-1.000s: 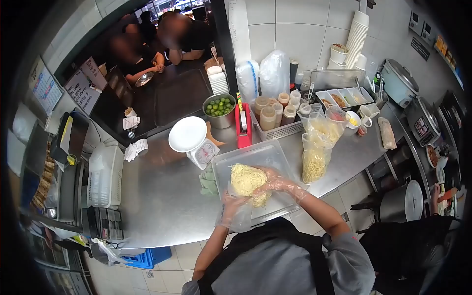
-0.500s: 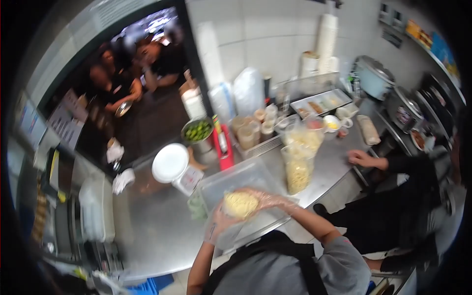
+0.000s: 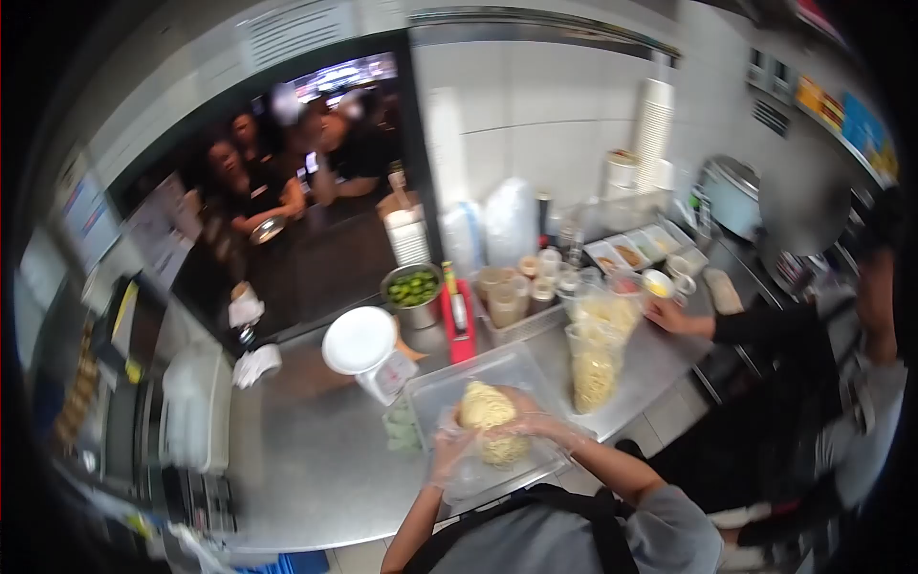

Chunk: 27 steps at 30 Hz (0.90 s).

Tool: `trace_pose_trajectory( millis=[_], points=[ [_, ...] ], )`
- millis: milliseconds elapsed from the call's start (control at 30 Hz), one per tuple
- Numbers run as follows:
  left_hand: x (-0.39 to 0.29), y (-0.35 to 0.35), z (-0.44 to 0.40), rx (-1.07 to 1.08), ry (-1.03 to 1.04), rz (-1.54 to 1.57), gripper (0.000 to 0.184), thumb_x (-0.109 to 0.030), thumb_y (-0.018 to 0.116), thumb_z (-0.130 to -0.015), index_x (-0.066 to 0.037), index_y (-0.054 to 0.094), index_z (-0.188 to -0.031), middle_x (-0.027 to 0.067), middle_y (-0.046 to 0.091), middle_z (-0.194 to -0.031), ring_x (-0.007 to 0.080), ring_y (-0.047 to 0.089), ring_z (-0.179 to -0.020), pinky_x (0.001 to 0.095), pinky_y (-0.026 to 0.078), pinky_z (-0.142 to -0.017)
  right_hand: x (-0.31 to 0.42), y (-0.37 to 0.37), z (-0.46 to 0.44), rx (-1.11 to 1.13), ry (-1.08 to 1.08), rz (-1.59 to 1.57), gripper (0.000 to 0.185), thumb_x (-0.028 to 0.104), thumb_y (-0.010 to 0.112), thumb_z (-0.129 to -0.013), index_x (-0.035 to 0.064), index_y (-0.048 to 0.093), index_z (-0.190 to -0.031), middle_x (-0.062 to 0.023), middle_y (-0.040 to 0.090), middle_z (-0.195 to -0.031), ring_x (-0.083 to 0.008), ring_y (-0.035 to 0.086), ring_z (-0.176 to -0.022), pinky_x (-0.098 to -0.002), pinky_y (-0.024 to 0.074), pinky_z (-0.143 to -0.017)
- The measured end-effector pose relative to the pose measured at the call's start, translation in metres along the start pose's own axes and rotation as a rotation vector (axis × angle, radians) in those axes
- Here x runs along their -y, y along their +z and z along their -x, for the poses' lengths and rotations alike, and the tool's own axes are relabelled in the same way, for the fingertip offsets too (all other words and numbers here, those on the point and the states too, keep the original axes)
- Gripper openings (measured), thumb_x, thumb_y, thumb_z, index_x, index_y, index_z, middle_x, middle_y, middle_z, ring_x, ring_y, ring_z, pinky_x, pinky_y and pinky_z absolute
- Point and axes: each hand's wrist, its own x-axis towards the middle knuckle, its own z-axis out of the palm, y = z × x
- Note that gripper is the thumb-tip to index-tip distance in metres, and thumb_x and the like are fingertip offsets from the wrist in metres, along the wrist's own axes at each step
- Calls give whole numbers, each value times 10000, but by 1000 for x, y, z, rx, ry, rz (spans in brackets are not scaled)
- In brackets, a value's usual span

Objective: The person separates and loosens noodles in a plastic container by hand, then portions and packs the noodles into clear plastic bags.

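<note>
1. Left hand (image 3: 449,448) and right hand (image 3: 529,413) cup the noodle bundle (image 3: 490,409) over the clear tray (image 3: 538,371).
2. Its long axis points away from the wearer, leaning slightly left.
3. Scale (image 3: 389,379), red holder (image 3: 463,337) and bagged noodles (image 3: 594,379) crowd the tray.

"How's the light?"
"Bright over the table (image 3: 306,459), with pale glare on its metal. The hatch (image 3: 330,277) is dim, except for a glow at its top."
"Sharpness?"
"Soft, smeared detail. The wall (image 3: 545,105) bows, and the corners fall to black."
</note>
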Motion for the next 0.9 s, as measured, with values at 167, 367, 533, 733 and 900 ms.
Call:
trace_pose_trajectory(
  millis=[167,367,533,733,900],
  points=[
    [25,2,21,277,-255,199,630,-108,724,-762,15,412,-1294,83,532,-1213,156,503,-1095,301,425,-920,-28,22,-6,-63,209,-76,795,317,809,-649,-43,447,-1258,-169,563,-1168,-258,535,-1102,-346,406,-964],
    [18,-11,23,260,-411,234,503,-148,648,-834,12,449,-1268,81,544,-1194,155,525,-1070,312,435,-921,18,3,1,258,350,-474,633,214,672,-814,-24,388,-1327,-159,524,-1227,-247,491,-1157,-350,378,-994],
    [7,-7,14,332,-421,445,515,-143,654,-827,7,444,-1272,78,546,-1191,160,536,-1059,308,454,-902,-14,7,-1,298,430,-744,746,151,671,-815,6,243,-1407,-138,444,-1318,-220,388,-1253,-333,300,-1054],
    [-3,-2,1,240,-179,87,674,-141,776,-712,-1,425,-1270,101,520,-1223,167,525,-1088,312,448,-931,-5,12,-8,253,239,-542,865,130,766,-713,7,246,-1394,-127,460,-1289,-197,425,-1212,-320,341,-1023],
    [-32,-1,2,129,-191,357,584,-110,733,-756,7,436,-1245,105,562,-1151,170,563,-1023,293,473,-895,6,14,-17,216,325,-457,698,129,782,-684,-5,425,-1269,-93,558,-1164,-170,538,-1063,-303,433,-919]
  ],
)
